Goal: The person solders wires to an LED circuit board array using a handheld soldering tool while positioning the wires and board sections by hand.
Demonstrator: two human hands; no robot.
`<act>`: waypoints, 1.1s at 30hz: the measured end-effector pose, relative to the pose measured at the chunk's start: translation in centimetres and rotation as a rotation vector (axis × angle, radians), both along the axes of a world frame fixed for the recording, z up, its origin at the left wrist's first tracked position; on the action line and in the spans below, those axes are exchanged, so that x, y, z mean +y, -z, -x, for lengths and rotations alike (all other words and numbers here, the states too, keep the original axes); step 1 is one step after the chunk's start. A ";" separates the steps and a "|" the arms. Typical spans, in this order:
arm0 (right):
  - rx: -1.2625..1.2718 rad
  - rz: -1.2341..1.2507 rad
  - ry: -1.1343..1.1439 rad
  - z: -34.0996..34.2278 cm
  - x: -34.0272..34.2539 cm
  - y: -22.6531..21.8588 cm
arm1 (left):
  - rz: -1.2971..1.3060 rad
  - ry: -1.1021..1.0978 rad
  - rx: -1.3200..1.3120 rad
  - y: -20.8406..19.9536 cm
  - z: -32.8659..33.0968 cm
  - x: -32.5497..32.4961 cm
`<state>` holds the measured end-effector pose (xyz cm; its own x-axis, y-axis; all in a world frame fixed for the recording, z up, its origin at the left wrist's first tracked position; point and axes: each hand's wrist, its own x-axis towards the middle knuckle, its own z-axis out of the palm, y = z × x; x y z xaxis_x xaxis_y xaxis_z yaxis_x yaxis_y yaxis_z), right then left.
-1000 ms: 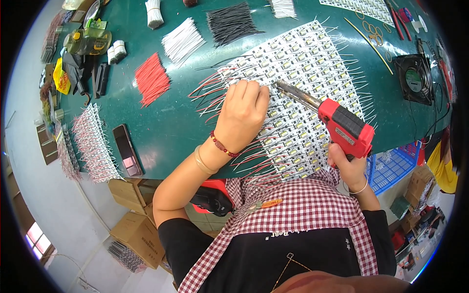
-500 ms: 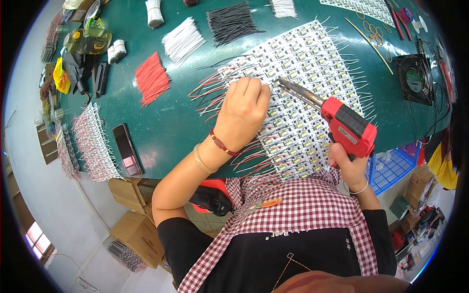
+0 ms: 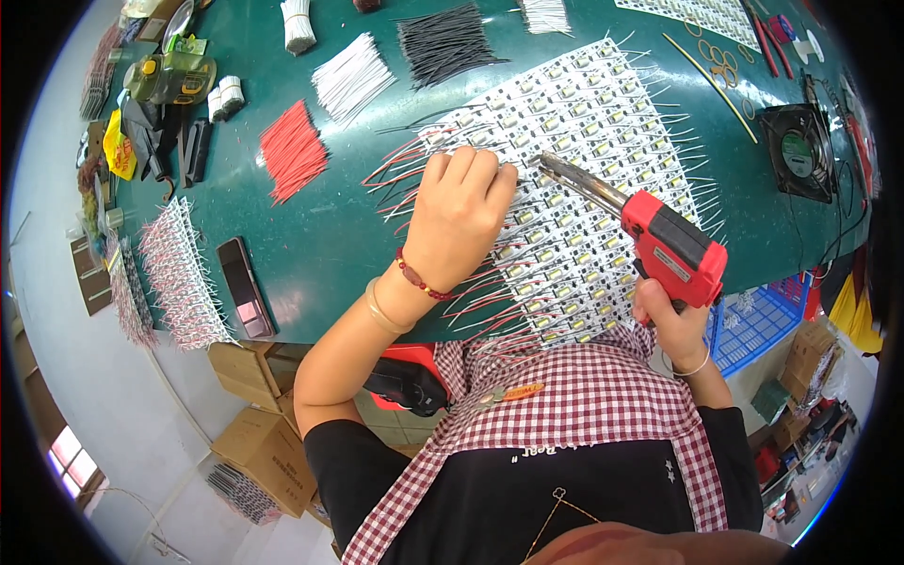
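My right hand [image 3: 670, 315] is wrapped round the grip of a red and black soldering gun [image 3: 673, 247]. The gun's metal tip points up and left, over a white sheet of small LED circuit boards [image 3: 595, 212]. Close to that tip, my left hand [image 3: 461, 209] bends over the sheet's left part with its fingers curled together. Whatever they pinch is hidden beneath the hand. Red and black wires [image 3: 485, 306] stick out along the sheet's left edge, and pale wires [image 3: 692, 155] along its right edge.
Bundles of red wires [image 3: 293, 151], white wires [image 3: 353, 79] and black wires [image 3: 445, 43] lie beyond my left hand. A phone [image 3: 245, 287] and a wired board panel [image 3: 181, 273] lie at left. At right are a black fan [image 3: 799, 151], a thin stick [image 3: 708, 87] and rubber bands [image 3: 723, 68].
My left hand has shifted slightly left, its wrist too. The soldering gun has moved a few pixels to the right and down; my right hand still grips it.
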<state>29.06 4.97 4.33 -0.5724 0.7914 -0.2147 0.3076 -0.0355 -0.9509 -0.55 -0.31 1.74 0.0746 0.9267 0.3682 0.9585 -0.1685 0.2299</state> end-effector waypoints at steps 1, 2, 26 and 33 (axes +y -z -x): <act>-0.015 0.003 -0.030 -0.5 0.0 0.2 | 0.000 0.001 0.000 -0.2 -0.2 -0.1; -0.015 0.002 -0.028 -0.5 -0.2 0.0 | -0.076 -0.005 0.022 -0.5 -0.5 -0.2; -0.077 -0.006 -0.065 -2.3 -0.9 0.2 | -0.023 -0.006 -0.114 1.1 -2.0 -1.0; -0.091 0.066 -0.045 -1.7 -0.8 -0.4 | -0.002 0.016 -0.059 1.1 -2.0 -0.9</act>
